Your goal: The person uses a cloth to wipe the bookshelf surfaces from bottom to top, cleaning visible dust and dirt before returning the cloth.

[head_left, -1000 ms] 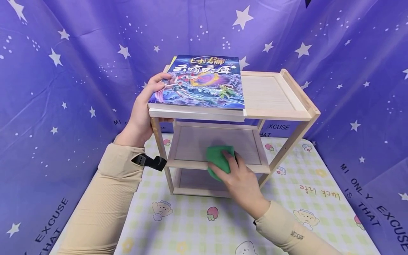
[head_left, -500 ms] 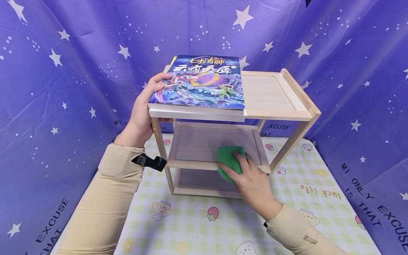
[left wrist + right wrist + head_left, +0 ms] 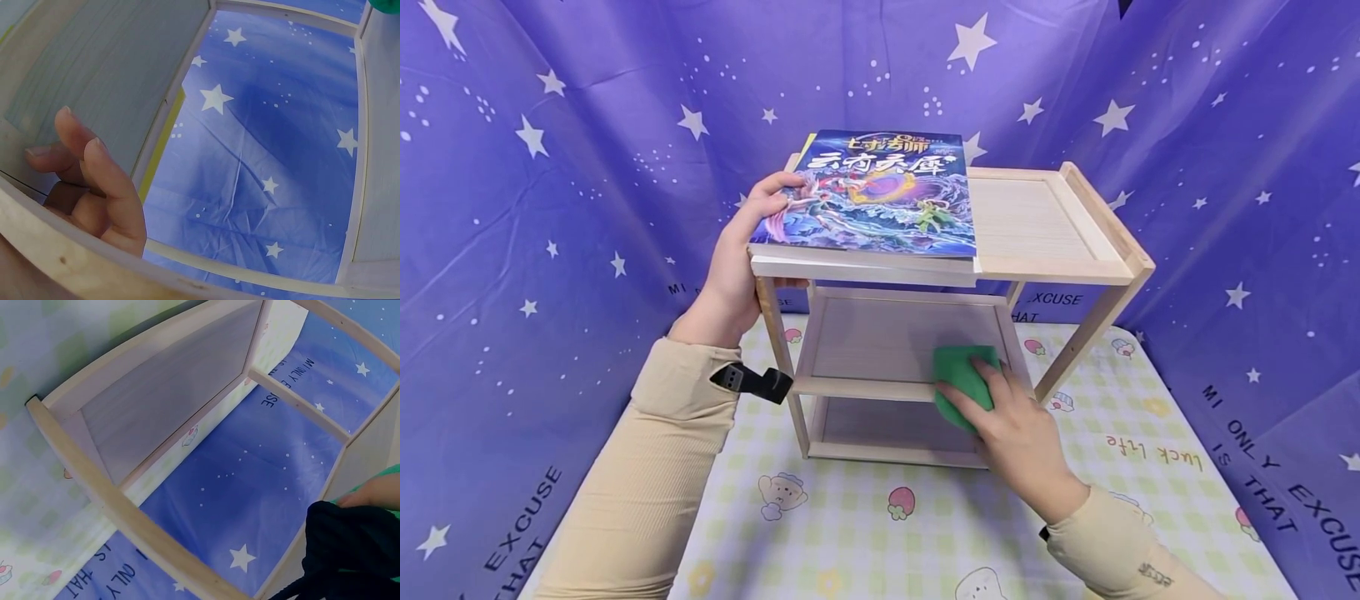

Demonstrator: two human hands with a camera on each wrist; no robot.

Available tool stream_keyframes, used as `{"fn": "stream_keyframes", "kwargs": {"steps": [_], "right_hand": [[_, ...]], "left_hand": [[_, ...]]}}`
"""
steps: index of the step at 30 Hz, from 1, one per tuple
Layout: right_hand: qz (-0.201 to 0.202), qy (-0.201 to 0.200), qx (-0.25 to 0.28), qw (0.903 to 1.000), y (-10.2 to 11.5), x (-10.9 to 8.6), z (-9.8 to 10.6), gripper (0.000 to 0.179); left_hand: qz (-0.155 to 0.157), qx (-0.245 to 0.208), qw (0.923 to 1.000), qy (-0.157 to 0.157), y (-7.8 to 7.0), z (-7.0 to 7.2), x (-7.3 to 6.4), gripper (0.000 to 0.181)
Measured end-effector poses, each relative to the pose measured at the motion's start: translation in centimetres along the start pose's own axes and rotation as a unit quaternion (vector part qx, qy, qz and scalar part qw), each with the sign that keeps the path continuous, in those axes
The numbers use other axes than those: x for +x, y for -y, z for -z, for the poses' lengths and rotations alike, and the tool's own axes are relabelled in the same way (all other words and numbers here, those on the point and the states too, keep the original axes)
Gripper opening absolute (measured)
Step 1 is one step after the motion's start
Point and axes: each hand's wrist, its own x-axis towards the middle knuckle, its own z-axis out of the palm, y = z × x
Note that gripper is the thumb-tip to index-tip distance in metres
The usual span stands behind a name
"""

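Green cloth [image 3: 961, 398] sits in the right hand [image 3: 1024, 437], fingers gripping it, near the right front corner of the middle shelf [image 3: 872, 340]; the left hand [image 3: 733, 260] clasps the rack [image 3: 1030, 215], thumb on a book [image 3: 876, 196]; starry curtain [image 3: 857, 54] behind.

A wrinkled blue cloth [image 3: 306, 181] with white stars is hanging behind pale woodwork. To its left, a wooden panel [image 3: 119, 69] is slanting, a yellow strip [image 3: 164, 147] running along the edge nearest the cloth. Also left of the cloth, lower, the left grip [image 3: 109, 194] is bending its fingers beyond a thick rail [image 3: 94, 265]. A second panel [image 3: 382, 150] is standing right of the cloth, and something green [image 3: 386, 5] is showing to its upper right.
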Motion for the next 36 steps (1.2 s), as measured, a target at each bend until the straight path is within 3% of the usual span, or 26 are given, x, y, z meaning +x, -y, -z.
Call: {"fn": "stream_keyframes", "kwargs": {"steps": [15,25,36], "right_hand": [[-0.009,-0.008,-0.009,0.9999,-0.8,-0.9,0.5,0.079],[-0.015,-0.007,-0.015,0.9998,-0.9,-1.2,0.5,0.075],[-0.016,-0.015,0.021,0.9995,-0.9,-1.3,0.4,0.084]], "left_hand": [[-0.002,0.003,1.0,-0.003,0.0,0.0,-0.1,0.035],[0.0,0.001,1.0,0.001,-0.1,0.0,-0.1,0.034],[0.005,-0.003,1.0,0.0,-0.1,-0.1,-0.1,0.035]]}}
